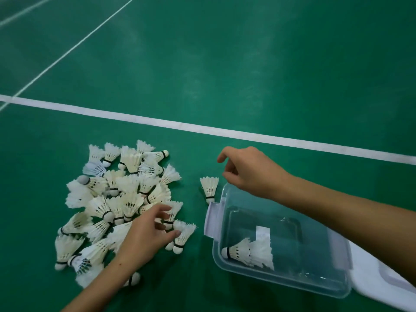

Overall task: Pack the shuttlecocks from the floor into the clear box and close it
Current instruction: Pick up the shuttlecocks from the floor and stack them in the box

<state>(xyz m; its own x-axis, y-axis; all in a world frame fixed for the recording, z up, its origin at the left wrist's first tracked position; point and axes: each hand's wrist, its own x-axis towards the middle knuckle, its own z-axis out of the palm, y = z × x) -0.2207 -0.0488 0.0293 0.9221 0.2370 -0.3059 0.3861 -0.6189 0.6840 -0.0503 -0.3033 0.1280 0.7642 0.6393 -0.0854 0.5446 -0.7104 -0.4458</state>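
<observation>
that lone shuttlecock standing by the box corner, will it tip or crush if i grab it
The lone white feather shuttlecock probably tips easily: it seems to balance on its small cork, skirt up. Likely very light, being mostly thin feathers. Those look crushable, so pinch near the cork.

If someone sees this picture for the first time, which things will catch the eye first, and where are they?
First comes the big heap of white shuttlecocks on the green floor at the left, with the left hand reaching into its near edge. Next is the clear box at the lower right, open, with very few shuttlecocks inside, and the right hand above its far corner. One single shuttlecock stands apart between heap and box.
</observation>
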